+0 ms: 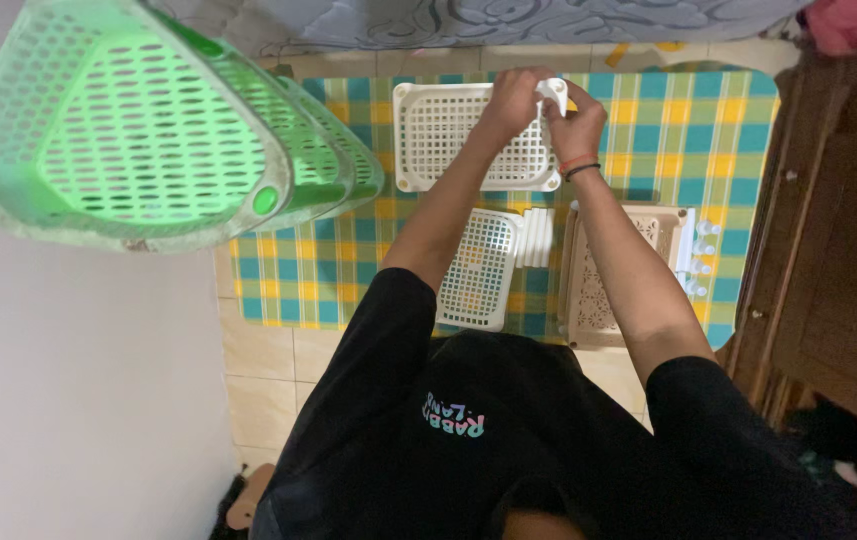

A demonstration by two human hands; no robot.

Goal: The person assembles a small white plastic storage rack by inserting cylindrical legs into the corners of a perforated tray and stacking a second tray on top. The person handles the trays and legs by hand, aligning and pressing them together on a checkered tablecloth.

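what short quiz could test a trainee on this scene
1. True or false: both hands are at the white tray's corner.
2. What pattern is the mat? A) checked B) plain C) dotted
3. Which wrist wears bands?

Key: 1 true; 2 A; 3 the right wrist.

A home: tiled floor (278,385), checked mat (668,140), wooden cabinet (838,250).
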